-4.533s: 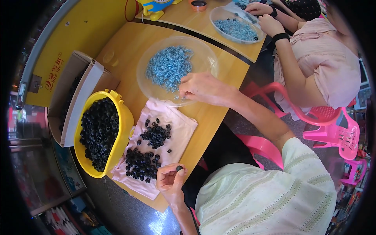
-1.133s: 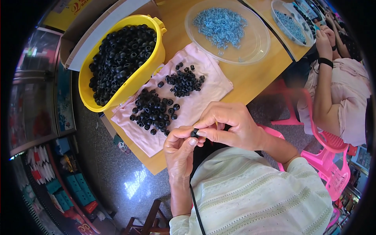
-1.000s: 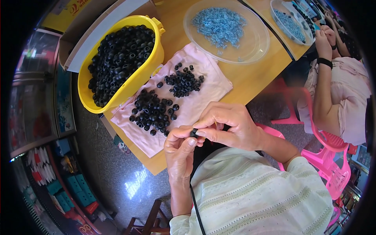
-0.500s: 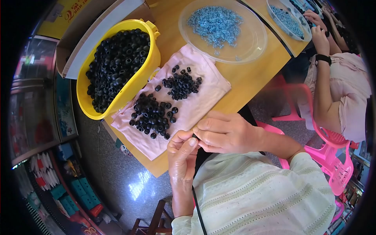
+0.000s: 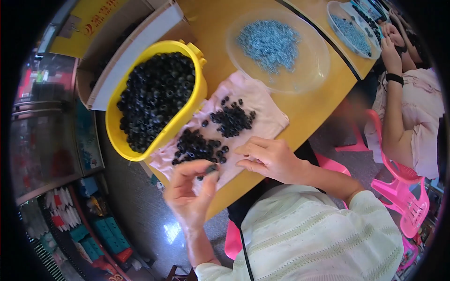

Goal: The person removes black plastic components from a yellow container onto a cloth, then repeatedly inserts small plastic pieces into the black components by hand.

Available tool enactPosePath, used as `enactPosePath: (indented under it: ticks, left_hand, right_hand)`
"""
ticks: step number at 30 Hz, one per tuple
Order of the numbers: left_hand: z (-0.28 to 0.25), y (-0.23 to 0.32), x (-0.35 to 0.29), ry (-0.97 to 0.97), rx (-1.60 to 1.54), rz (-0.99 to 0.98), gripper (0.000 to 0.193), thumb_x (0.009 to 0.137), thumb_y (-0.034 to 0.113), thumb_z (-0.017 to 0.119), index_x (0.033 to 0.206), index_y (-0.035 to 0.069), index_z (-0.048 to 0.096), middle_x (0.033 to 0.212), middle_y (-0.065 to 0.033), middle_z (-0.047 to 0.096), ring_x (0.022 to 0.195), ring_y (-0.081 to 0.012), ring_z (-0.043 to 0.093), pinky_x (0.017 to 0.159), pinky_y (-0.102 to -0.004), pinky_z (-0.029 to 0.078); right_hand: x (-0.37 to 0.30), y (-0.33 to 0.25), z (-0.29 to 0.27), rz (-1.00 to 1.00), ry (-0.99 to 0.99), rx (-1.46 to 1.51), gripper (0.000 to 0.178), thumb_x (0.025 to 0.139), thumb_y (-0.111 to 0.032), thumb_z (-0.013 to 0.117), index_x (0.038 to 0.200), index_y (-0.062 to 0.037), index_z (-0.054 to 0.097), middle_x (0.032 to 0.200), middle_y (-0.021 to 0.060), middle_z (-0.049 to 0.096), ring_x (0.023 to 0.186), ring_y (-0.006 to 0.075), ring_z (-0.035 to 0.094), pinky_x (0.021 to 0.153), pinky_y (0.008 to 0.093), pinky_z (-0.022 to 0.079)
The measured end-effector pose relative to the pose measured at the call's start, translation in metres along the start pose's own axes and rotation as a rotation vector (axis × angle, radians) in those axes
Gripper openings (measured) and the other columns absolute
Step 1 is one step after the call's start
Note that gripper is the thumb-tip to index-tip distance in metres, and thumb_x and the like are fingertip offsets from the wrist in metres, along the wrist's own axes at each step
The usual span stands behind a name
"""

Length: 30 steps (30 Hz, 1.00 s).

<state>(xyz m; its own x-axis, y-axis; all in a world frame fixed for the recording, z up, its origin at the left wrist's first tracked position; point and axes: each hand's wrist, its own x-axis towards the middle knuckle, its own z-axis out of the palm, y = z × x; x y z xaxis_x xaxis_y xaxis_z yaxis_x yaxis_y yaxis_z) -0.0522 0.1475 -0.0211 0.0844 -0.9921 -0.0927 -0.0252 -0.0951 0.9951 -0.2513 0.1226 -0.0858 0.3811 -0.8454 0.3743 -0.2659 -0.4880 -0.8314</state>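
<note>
Between the thumb and forefinger of my left hand (image 5: 191,189) is a small black round piece (image 5: 212,169), raised over the near edge of the cloth. My right hand (image 5: 276,160) hovers by the cloth's right edge, its thumb and forefinger apart with nothing visible between them. On the pink cloth (image 5: 269,110) lie two heaps: a nearer one of round hollow black pieces (image 5: 194,146) and a farther one of smaller black pieces (image 5: 233,119). A yellow basket (image 5: 202,86), full of similar round black pieces (image 5: 157,98), stands left of the cloth.
Beyond the cloth, a clear round tray (image 5: 311,70) holds small bluish clear pieces (image 5: 269,44) on the yellow table (image 5: 323,96). A cardboard box (image 5: 136,54) stands behind the basket. At right a co-worker (image 5: 408,107) sits near another tray (image 5: 335,33) and pink plastic chairs (image 5: 401,199).
My hands, together half a second ago, have come apart. The left moved left with the black piece, and the right opened its fingers near the cloth. The whole view shifted slightly.
</note>
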Motion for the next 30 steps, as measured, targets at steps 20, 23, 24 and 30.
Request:
enactPosePath:
  ticks: [20, 23, 24, 30]
  left_hand:
    - [-0.003, 0.031, 0.054, 0.184, 0.399, 0.523, 0.022, 0.085, -0.008, 0.062, 0.106, -0.005, 0.061, 0.103, -0.012, 0.061, 0.087, -0.0145, 0.062, 0.075, -0.0244, 0.052]
    - [0.01, -0.01, 0.006, 0.109, 0.029, 0.135, 0.013, 0.088, -0.003, 0.06, 0.101, -0.002, 0.061, 0.098, -0.0087, 0.063, 0.083, -0.0117, 0.062, 0.072, -0.0215, 0.051]
    - [0.016, -0.022, -0.005, 0.129, -0.033, 0.043, 0.011, 0.089, 0.0, 0.059, 0.1, -0.002, 0.061, 0.093, -0.01, 0.065, 0.076, -0.0124, 0.062, 0.069, -0.023, 0.05]
    - [0.038, -0.051, -0.039, -0.003, -0.461, -0.226, 0.014, 0.09, 0.004, 0.06, 0.103, -0.001, 0.06, 0.096, -0.0077, 0.064, 0.082, -0.0124, 0.061, 0.076, -0.0245, 0.05]
  right_hand:
    - [0.009, 0.015, 0.026, 0.129, 0.051, -0.065, 0.023, 0.073, -0.008, 0.075, 0.094, -0.0081, 0.064, 0.074, 0.0036, 0.056, 0.059, 0.0142, 0.058, 0.05, 0.0281, 0.044]
    - [0.009, 0.005, 0.014, 0.207, 0.018, 0.181, 0.026, 0.072, -0.003, 0.076, 0.095, -0.0066, 0.065, 0.073, 0.0016, 0.055, 0.058, 0.009, 0.053, 0.05, 0.0237, 0.041]
    - [0.009, 0.0, 0.009, 0.208, 0.016, 0.18, 0.026, 0.072, -0.003, 0.076, 0.095, -0.0066, 0.065, 0.073, 0.0016, 0.055, 0.058, 0.009, 0.053, 0.05, 0.0237, 0.041]
    - [-0.005, -0.009, -0.01, 0.155, -0.079, 0.483, 0.025, 0.074, 0.002, 0.074, 0.097, -0.0046, 0.066, 0.086, 0.0019, 0.057, 0.063, 0.0071, 0.049, 0.053, 0.0209, 0.038]
